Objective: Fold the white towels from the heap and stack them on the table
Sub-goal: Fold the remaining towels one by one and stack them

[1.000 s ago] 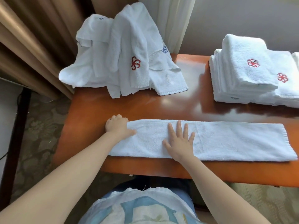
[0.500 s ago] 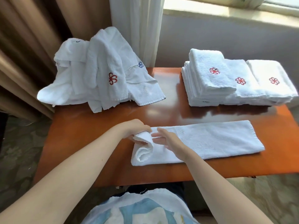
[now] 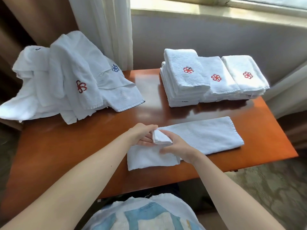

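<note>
The orange wooden bench (image 3: 154, 103) stood below a window (image 3: 216, 9), with curtains (image 3: 103, 30) at its far left. The heap (image 3: 66, 83) of loose white towels lay on the far left corner, partly overhanging the edge. The stack (image 3: 191, 80) of folded towels, three red emblems uppermost, sat at far right, well apart from the heap. The long towel (image 3: 204, 136) lay flat along the near edge, its left end lifted and doubled over. The left hand (image 3: 141, 135) and right hand (image 3: 181, 147) met at that raised end, each grip pinching the fold.
</note>
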`<act>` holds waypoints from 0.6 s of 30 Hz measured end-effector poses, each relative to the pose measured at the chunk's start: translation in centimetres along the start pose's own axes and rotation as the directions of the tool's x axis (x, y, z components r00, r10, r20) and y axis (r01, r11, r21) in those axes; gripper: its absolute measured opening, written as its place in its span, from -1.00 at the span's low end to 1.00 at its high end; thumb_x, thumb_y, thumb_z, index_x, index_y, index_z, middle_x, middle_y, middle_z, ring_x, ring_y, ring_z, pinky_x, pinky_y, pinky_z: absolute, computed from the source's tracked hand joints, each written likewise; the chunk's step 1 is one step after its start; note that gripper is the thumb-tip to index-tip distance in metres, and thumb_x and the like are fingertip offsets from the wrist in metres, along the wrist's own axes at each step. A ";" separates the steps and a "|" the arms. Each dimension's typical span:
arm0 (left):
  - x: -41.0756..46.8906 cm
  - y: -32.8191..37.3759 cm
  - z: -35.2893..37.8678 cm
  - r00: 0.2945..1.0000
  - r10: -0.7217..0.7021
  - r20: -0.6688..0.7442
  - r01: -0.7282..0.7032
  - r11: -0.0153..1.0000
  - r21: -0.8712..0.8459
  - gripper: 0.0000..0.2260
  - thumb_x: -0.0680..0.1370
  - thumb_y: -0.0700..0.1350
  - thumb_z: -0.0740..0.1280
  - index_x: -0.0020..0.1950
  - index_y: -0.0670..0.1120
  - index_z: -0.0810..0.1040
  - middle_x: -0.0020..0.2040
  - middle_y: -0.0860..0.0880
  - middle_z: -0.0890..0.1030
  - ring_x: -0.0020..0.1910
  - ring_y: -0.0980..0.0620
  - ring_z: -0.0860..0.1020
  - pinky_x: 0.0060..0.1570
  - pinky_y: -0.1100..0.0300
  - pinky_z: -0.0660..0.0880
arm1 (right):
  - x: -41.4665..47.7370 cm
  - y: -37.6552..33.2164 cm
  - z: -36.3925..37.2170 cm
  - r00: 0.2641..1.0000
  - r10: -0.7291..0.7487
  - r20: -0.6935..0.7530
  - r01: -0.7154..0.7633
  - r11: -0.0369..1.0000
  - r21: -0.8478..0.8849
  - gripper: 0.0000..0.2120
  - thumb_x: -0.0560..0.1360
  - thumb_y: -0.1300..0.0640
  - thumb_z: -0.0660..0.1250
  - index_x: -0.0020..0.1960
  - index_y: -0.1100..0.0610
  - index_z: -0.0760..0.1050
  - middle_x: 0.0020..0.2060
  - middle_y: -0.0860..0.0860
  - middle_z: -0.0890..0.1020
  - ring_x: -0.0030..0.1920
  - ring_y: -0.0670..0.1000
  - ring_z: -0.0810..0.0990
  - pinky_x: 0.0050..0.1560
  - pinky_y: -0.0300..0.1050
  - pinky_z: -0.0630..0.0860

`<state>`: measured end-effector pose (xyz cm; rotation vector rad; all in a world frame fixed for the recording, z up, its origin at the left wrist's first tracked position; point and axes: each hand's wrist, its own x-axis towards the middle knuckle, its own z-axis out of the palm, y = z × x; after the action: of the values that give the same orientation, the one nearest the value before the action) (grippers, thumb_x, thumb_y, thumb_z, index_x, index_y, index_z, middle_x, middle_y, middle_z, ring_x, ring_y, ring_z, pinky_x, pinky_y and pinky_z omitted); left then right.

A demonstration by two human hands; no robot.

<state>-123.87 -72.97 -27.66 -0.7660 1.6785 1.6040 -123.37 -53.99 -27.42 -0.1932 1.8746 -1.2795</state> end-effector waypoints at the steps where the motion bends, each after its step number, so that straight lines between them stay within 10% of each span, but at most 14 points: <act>1: 0.2 0.1 0.4 1.000 0.006 -0.022 -0.006 1.000 0.001 -0.63 0.62 0.10 0.26 0.07 -0.20 0.61 -0.17 -0.14 0.73 -0.21 -0.03 0.72 -0.31 0.21 0.61 | 0.0 0.2 -0.4 0.998 -0.002 -0.057 0.003 1.000 0.004 -0.55 0.42 0.31 0.35 0.29 0.11 0.53 0.08 -0.05 0.64 0.06 -0.10 0.60 0.06 -0.15 0.52; 8: 0.4 -1.8 1.2 0.875 0.338 -0.346 -0.162 0.879 0.449 -0.87 0.59 0.03 0.21 -0.04 0.05 0.52 -0.19 0.11 0.67 -0.20 0.08 0.66 -0.11 0.08 0.59 | 1.8 2.1 -2.8 0.925 0.175 -0.336 -0.155 0.984 0.085 -0.81 0.49 0.27 0.22 0.01 0.35 0.53 -0.19 0.06 0.54 -0.19 0.02 0.52 -0.16 -0.10 0.44; 18: -0.1 -8.9 2.9 0.766 0.620 -0.172 -0.125 0.405 0.906 -0.72 0.63 -0.05 0.19 0.34 0.10 0.48 0.32 0.11 0.42 0.29 0.06 0.39 0.25 0.18 0.35 | 3.8 4.4 -3.9 0.922 0.208 -0.327 -0.250 0.964 -0.093 -0.90 0.48 0.20 0.23 -0.06 0.23 0.44 -0.25 0.03 0.45 -0.25 0.02 0.42 -0.21 -0.06 0.37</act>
<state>-116.47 -70.66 -32.83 -0.2100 2.8593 0.5302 -127.17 -51.24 -32.68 0.1701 2.1823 -1.0713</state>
